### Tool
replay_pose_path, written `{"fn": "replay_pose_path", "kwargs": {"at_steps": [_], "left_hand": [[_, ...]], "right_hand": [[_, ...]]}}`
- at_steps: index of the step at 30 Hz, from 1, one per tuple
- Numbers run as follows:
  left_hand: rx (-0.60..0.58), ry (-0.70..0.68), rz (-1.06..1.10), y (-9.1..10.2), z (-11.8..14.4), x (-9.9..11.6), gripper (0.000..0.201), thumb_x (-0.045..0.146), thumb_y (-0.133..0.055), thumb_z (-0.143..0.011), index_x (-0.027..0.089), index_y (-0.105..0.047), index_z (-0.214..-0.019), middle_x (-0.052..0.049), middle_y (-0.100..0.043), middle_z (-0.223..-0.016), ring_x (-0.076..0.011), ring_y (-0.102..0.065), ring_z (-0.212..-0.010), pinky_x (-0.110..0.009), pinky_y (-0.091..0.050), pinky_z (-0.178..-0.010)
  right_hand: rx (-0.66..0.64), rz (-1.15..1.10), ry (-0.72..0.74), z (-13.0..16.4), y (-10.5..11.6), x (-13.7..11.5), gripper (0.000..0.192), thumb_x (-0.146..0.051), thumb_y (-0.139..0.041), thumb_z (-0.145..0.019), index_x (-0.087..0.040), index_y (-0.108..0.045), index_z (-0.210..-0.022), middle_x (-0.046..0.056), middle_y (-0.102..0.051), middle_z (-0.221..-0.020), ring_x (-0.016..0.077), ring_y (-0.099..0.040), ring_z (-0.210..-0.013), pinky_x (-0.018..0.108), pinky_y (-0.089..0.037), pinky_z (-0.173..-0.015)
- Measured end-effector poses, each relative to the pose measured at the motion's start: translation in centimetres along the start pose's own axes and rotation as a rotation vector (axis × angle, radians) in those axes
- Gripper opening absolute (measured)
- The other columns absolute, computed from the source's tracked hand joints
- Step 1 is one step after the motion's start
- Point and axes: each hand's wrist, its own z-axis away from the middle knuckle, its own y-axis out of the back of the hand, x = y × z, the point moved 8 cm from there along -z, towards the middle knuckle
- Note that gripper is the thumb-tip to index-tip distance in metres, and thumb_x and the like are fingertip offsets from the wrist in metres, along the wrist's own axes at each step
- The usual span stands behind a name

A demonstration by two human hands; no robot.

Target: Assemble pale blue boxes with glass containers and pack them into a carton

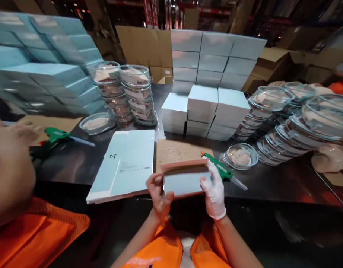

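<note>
you hold the pale blue flat box with a salmon-pink top edge [185, 178] low over the near edge of the dark counter [272, 182], long axis running left to right, broad face tilted toward you. your bare left hand [159, 195] grips its left end, your white-gloved right hand [214, 193] grips its right end, both wrists bent up from below.
</note>
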Motion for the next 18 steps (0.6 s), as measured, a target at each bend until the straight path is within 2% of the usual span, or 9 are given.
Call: {"fn": "replay_pose_path", "kwargs": {"at_steps": [2,4,5,7,10,13,15,16,18], "left_hand": [[0.026,-0.068,0.032,0.3,0.1,0.5,0.053,0.05,-0.071,-0.095,0.036,-0.049,-0.141,-0.007,-0.065,-0.132,-0.0196,-0.07,-0.102,-0.034,-0.057,-0.088],[-0.039,-0.151,-0.073,0.6,0.0,0.8,0.037,0.054,-0.071,-0.095,0.03,-0.067,-0.123,-0.008,-0.068,-0.127,-0.0236,-0.068,-0.115,-0.037,-0.055,-0.099],[-0.092,-0.18,-0.16,0.8,-0.2,0.7,0.041,0.063,-0.07,-0.092,0.025,-0.074,-0.108,-0.009,-0.07,-0.121,-0.026,-0.068,-0.117,-0.038,-0.054,-0.102],[-0.171,-0.219,-0.292,1.3,-0.7,0.3,0.067,0.086,-0.065,-0.081,0.02,-0.079,-0.087,-0.011,-0.072,-0.109,-0.0288,-0.07,-0.112,-0.038,-0.056,-0.099],[-0.211,-0.28,-0.35,2.1,-1.3,0.1,0.083,0.098,-0.063,-0.066,0.02,-0.082,-0.086,-0.011,-0.073,-0.099,-0.0294,-0.071,-0.108,-0.039,-0.057,-0.099],[-0.263,-0.32,-0.37,1.8,-1.3,0.0,0.076,0.092,-0.072,-0.066,0.022,-0.082,-0.094,-0.009,-0.073,-0.09,-0.0304,-0.069,-0.111,-0.041,-0.055,-0.103],[-0.283,-0.294,-0.377,1.3,-1.2,-0.4,0.065,0.084,-0.077,-0.07,0.023,-0.081,-0.092,-0.008,-0.072,-0.085,-0.03,-0.069,-0.108,-0.042,-0.056,-0.1],[-0.279,-0.279,-0.374,1.1,-1.2,-0.6,0.059,0.079,-0.079,-0.073,0.023,-0.08,-0.091,-0.007,-0.071,-0.083,-0.0296,-0.069,-0.107,-0.043,-0.056,-0.1],[-0.241,-0.285,-0.341,0.9,-1.2,-0.3,0.047,0.068,-0.081,-0.078,0.023,-0.078,-0.09,-0.006,-0.07,-0.084,-0.0288,-0.068,-0.108,-0.043,-0.055,-0.102]], "right_hand": [[0.072,-0.152,-0.096,0.0,-0.7,-0.1,0.062,-0.031,-0.081,-0.078,-0.032,-0.058,-0.136,0.007,-0.059,-0.151,0.0272,-0.062,-0.131,0.04,-0.057,-0.1],[0.078,-0.257,-0.162,0.0,-1.5,-0.1,0.072,-0.023,-0.08,-0.071,-0.035,-0.053,-0.137,0.006,-0.06,-0.149,0.0255,-0.064,-0.126,0.036,-0.059,-0.092],[0.068,-0.262,-0.177,-0.1,-1.6,0.0,0.073,-0.022,-0.08,-0.07,-0.035,-0.053,-0.138,0.006,-0.061,-0.147,0.0252,-0.064,-0.126,0.036,-0.058,-0.094],[0.025,-0.191,-0.179,-0.1,-1.1,0.2,0.067,-0.031,-0.079,-0.076,-0.032,-0.055,-0.138,0.006,-0.063,-0.145,0.0257,-0.062,-0.13,0.038,-0.055,-0.103],[-0.027,0.099,-0.172,0.2,2.0,1.0,0.05,-0.057,-0.062,-0.093,-0.025,-0.062,-0.132,0.011,-0.069,-0.137,0.0284,-0.066,-0.126,0.042,-0.051,-0.108],[0.117,0.681,-0.253,0.7,7.9,1.9,0.053,-0.068,-0.048,-0.095,-0.021,-0.07,-0.108,0.016,-0.075,-0.116,0.034,-0.071,-0.11,0.049,-0.051,-0.101],[0.16,1.026,-0.433,1.0,10.9,2.9,0.055,-0.07,-0.05,-0.092,-0.021,-0.071,-0.102,0.018,-0.076,-0.114,0.0385,-0.071,-0.107,0.052,-0.051,-0.097],[0.138,1.117,-0.53,1.1,11.7,3.5,0.055,-0.071,-0.054,-0.089,-0.02,-0.072,-0.104,0.019,-0.076,-0.116,0.0401,-0.072,-0.107,0.053,-0.051,-0.096],[0.1,1.098,-0.655,0.8,12.2,4.7,0.05,-0.065,-0.069,-0.082,-0.019,-0.073,-0.101,0.021,-0.077,-0.113,0.041,-0.072,-0.107,0.05,-0.051,-0.093]]}}
